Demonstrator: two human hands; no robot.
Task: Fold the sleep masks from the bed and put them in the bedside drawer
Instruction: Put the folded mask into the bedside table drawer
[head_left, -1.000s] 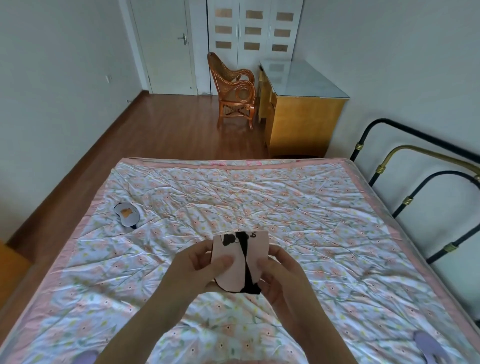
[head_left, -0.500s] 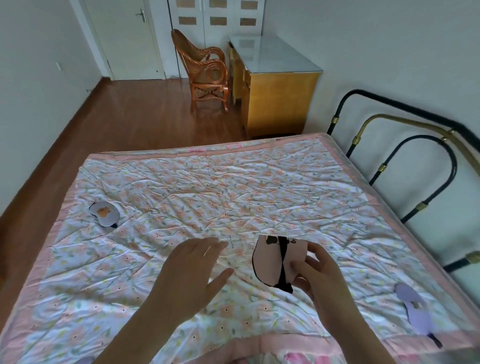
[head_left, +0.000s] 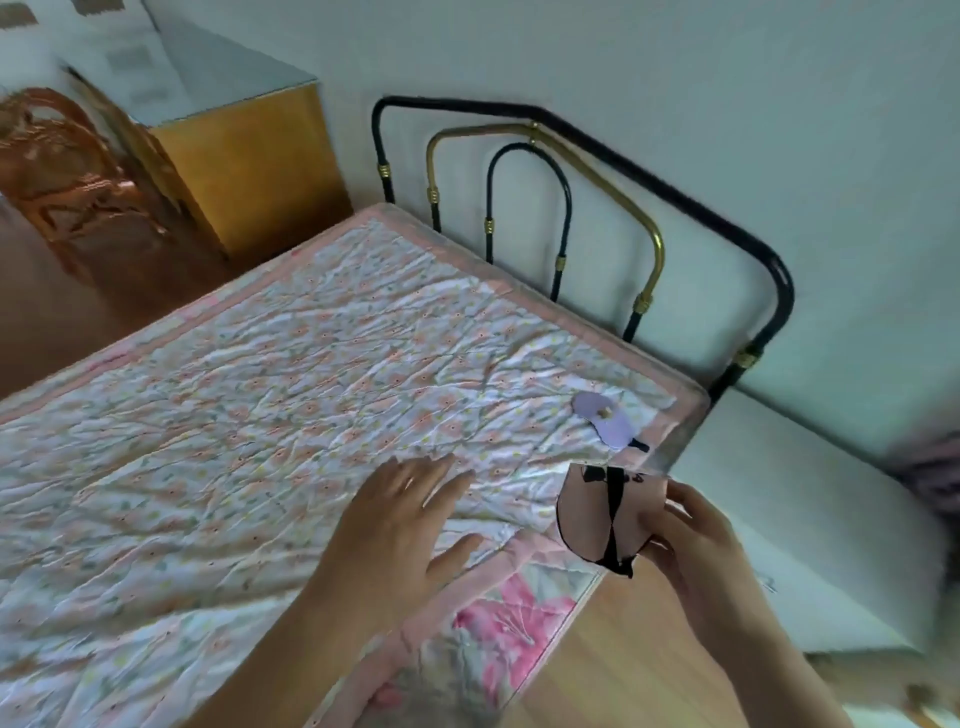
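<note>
Nearest, at the lower right of the frame, the right hand (head_left: 691, 535) grips the folded pink sleep mask with a black strap (head_left: 602, 514), fingers curled round its right edge so the mask stands upright in the air just past the near corner of the bed. Its black strap runs down the middle of the pink face and pokes out at the bottom. To the left of it, at lower centre, the left hand (head_left: 405, 525) hovers flat with fingers spread and relaxed over the bed, holding nothing; whether the palm touches the cover I cannot tell.

Under both hands lies the quilted pink-bordered floral bedspread (head_left: 260, 405), crumpled, with a brighter pink flower panel hanging at the near corner. Wooden floor shows below the mask.

A little further up, right of centre, a lilac sleep mask with a small tan dot (head_left: 605, 426) lies flat on the bedspread near the corner by the bed frame, well apart from the held mask, its dark strap end sticking out toward the edge.

Behind it rises the black and brass metal tube bed frame (head_left: 649, 249) against the pale wall. At right, beside the bed, sits a low white surface (head_left: 805, 519). Far off at upper left stand a yellow wooden cabinet with a glass top (head_left: 244, 156) and a blurred brown rattan chair (head_left: 62, 171).
</note>
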